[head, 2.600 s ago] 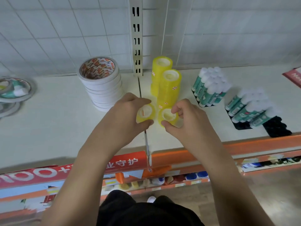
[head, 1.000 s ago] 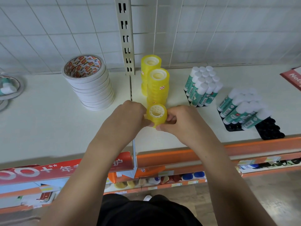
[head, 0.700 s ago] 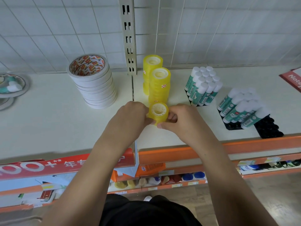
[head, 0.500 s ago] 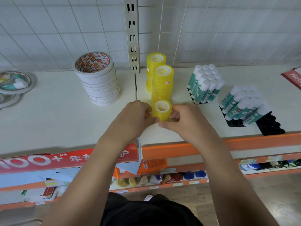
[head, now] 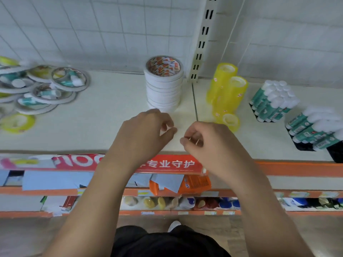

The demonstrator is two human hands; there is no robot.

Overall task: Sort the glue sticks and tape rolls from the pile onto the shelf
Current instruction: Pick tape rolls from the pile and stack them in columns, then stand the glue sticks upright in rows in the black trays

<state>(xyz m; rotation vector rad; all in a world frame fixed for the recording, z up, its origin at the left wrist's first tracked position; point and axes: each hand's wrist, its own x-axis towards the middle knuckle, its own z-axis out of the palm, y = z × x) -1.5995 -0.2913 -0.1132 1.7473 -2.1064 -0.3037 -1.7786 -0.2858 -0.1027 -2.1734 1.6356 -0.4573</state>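
On the shelf (head: 111, 101) the pile (head: 42, 89) lies far to your left, so your left hand (head: 143, 132), loosely curled and empty, is the nearer. Your right hand (head: 209, 143) curls tighter just beside it; whether it pinches anything I cannot tell.

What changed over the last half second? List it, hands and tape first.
Both hands let go of the small yellow tape stack, which now stands on the shelf in front of the two taller yellow stacks. The left hand and right hand drew back toward the shelf edge, holding no tape. Unmoved: white tape stack, glue sticks.
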